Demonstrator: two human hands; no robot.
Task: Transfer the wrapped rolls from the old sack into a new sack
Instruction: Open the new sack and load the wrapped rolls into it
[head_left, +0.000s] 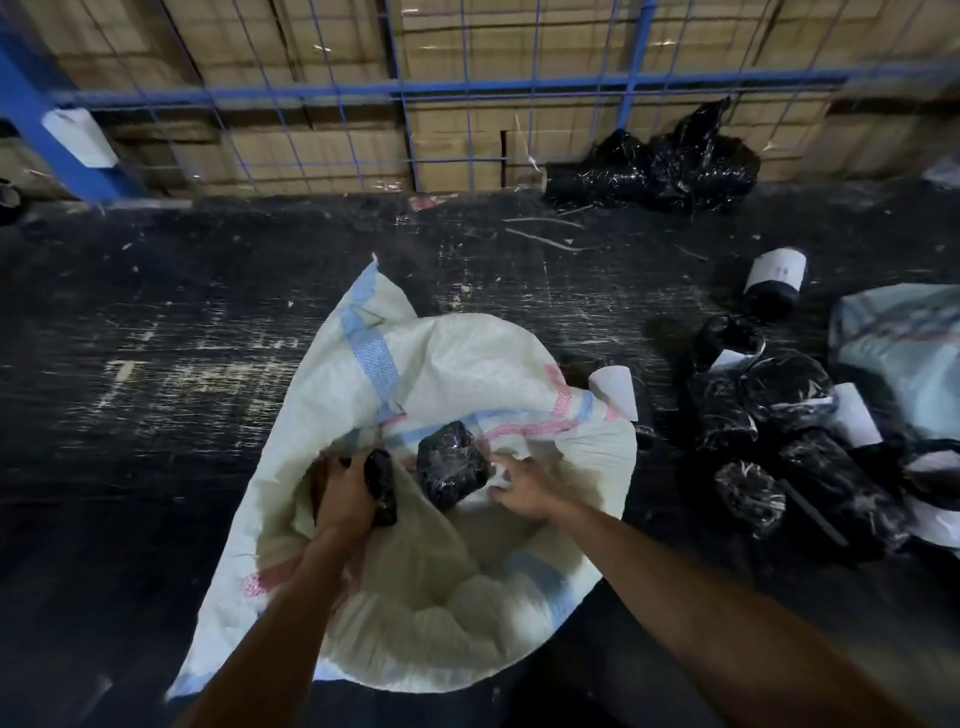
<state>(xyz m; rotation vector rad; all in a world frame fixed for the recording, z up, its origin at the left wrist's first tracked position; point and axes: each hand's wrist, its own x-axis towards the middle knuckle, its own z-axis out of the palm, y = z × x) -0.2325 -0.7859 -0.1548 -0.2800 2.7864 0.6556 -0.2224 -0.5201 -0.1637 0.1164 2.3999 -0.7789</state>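
Woven white sack (447, 364): lying open-mouthed on the dark floor (156, 338).
Heap of black wrapped rolls (779, 431): floor, right of sack.
Left hand (345, 493): fingers curled round one roll (382, 486) at the mouth.
Right hand (524, 486): fingers pinching white wrapping beside a second roll (452, 467).

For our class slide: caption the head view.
Left hand grips a wrapped roll; right hand holds the white sack open.
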